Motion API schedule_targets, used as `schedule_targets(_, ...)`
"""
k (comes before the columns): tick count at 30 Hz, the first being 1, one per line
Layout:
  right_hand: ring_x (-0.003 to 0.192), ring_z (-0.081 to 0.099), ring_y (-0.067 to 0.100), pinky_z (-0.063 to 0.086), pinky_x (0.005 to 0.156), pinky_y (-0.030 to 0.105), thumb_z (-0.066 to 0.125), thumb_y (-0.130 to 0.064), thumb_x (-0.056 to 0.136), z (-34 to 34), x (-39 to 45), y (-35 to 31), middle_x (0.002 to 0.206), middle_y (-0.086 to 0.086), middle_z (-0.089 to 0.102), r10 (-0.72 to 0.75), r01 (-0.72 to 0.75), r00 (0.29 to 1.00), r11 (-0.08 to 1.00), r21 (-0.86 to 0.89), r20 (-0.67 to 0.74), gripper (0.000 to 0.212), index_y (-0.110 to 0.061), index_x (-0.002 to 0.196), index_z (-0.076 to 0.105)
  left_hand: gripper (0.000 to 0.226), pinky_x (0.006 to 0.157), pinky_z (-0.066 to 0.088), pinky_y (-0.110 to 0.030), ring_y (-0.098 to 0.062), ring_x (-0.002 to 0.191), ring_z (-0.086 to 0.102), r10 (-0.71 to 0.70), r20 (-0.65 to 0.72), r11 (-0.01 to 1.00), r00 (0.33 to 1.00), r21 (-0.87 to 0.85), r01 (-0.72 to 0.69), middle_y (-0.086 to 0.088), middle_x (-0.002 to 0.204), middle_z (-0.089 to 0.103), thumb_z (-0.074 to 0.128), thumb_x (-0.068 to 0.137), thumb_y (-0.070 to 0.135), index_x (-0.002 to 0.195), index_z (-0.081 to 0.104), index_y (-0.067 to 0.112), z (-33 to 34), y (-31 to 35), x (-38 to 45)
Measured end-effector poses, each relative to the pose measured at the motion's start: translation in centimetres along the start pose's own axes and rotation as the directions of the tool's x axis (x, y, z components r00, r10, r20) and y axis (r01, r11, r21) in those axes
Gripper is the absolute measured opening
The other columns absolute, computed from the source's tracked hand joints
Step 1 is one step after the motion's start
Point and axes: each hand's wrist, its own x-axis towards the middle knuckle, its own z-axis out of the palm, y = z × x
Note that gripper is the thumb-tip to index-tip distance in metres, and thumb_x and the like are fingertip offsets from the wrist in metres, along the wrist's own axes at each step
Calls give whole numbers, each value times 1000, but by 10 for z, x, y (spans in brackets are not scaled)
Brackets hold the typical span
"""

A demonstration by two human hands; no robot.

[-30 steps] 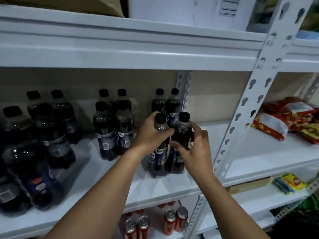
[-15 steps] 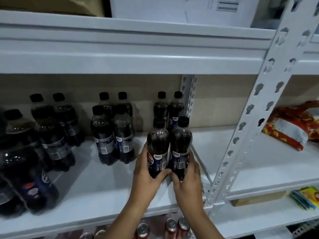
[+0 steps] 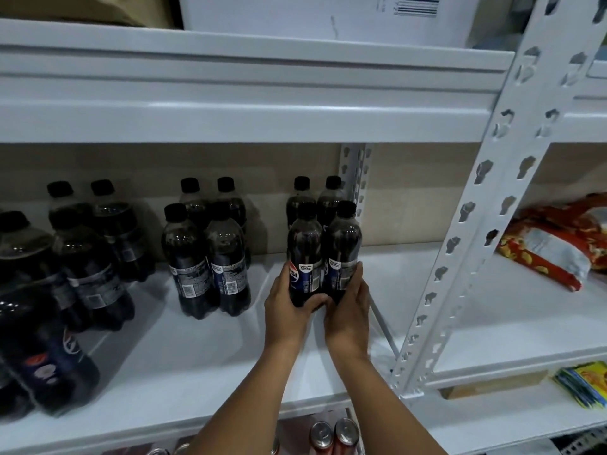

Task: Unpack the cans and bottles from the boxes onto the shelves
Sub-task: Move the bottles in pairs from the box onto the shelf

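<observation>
Holding two cola bottles side by side, the left hand [image 3: 289, 310] wraps the bottom of the left bottle [image 3: 303, 257] and the right hand [image 3: 349, 310] wraps the right bottle [image 3: 343, 254]. Both bottles stand on the white shelf [image 3: 203, 349], just in front of two far bottles [image 3: 315, 198], probably so the rows line up neatly.

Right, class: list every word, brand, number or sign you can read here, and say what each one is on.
"PSI": left held bottle, the logo part hidden by the left hand.
"100": white label on the same bottle; the rest is too small.
Right held bottle label: blurred.
Barcode on the box: digits unreadable.
Other bottles' labels: too blurred.
</observation>
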Motion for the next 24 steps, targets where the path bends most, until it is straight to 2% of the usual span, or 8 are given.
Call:
schedule_targets(3, 149, 23, 21, 40, 109, 46, 48, -24, 101, 0, 3, 0, 164, -2, 16, -12, 12, 1000, 1000, 0, 0, 85, -33, 158, -14, 81, 98, 56, -35, -5, 115, 65, -6, 4, 1000, 1000, -18, 6, 15, 124, 69, 94, 71, 31, 141, 54, 36, 3, -2, 2)
schedule_targets(6, 148, 27, 20, 42, 106, 45, 48, -30, 102, 1, 4, 1, 163, -5, 17, 1, -1, 1000, 999, 34, -2, 84, -37, 157, -15, 78, 89, 52, -13, 1, 110, 66, -10, 22, 1000, 1000, -26, 10, 16, 119, 71, 93, 72, 24, 136, 53, 43, 2, 0, -2)
schedule_targets(9, 145, 34, 21, 43, 105, 47, 52, -33, 102, 0, 3, 2, 163, -5, 18, 8, -8, 1000, 997, 79, 0, 85, -39, 157, -12, 80, 83, 46, -5, 8, 105, 66, -22, 67, 999, 998, -25, 23, 18, 114, 72, 91, 75, 19, 141, 50, 40, -2, -1, -3)
schedule_targets(14, 133, 48, 24, 52, 98, 45, 58, -28, 99, 2, 3, 7, 159, -1, 13, -10, 10, 1000, 1000, 17, 6, 92, -32, 158, -12, 91, 98, 45, -8, 6, 120, 58, -46, 142, 999, 989, 12, 45, 18, 132, 63, 85, 79, 11, 153, 39, 39, -3, -5, -1)
schedule_targets(16, 133, 49, 25, 51, 99, 45, 59, -27, 99, 2, 3, 8, 158, 0, 14, 5, -5, 1000, 1000, 25, 21, 92, -32, 158, -11, 93, 102, 43, -7, 4, 125, 54, -33, 119, 999, 992, 29, 30, 14, 139, 51, 83, 78, 5, 153, 39, 37, -3, -7, -1)
schedule_targets(18, 134, 48, 25, 50, 101, 45, 58, -26, 100, 2, 3, 8, 159, -1, 15, 14, -15, 999, 998, 54, 30, 90, -34, 158, -10, 92, 104, 41, -7, 2, 125, 53, -19, 85, 999, 996, 51, 15, 11, 138, 43, 84, 77, 2, 151, 41, 35, -3, -10, 0)
schedule_targets(22, 136, 46, 25, 48, 103, 44, 56, -26, 101, 3, 2, 9, 162, -2, 11, 4, -5, 1000, 999, 52, 17, 89, -33, 159, -13, 89, 103, 49, -20, 1, 118, 58, -23, 44, 999, 999, 39, 22, 13, 129, 52, 90, 73, 5, 145, 49, 35, -2, -13, 1)
schedule_targets(24, 137, 45, 26, 47, 105, 46, 54, -28, 102, 4, 2, 9, 164, -2, 9, 14, -16, 1000, 998, 53, 23, 88, -34, 158, -14, 85, 100, 50, -22, -4, 115, 60, -23, 28, 999, 999, 35, 22, 13, 126, 57, 90, 72, 7, 143, 52, 35, -1, -13, 2)
